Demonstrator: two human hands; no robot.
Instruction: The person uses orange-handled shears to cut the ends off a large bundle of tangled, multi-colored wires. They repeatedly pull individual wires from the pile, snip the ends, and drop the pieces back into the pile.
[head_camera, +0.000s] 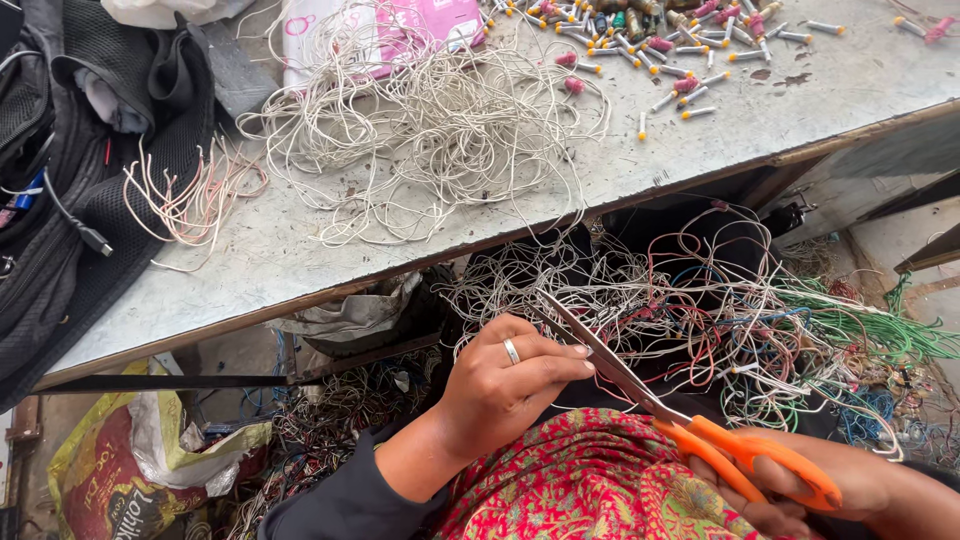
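Observation:
My right hand (830, 480) grips orange-handled scissors (690, 425) at the lower right, with the blades pointing up and left. My left hand (505, 385), a ring on one finger, pinches something thin against the blade tip; the piece itself is too small to make out. A tangle of multicoloured wires (720, 310) lies in my lap just beyond the blades, over a red patterned cloth (590, 470).
A grey table (300, 250) holds a heap of white wire (440, 130), a small bunch of pinkish cut wires (190, 195), several small yellow-tipped parts (680, 50), and a black bag (80, 180) at left. More wire and a sack (120, 470) lie below.

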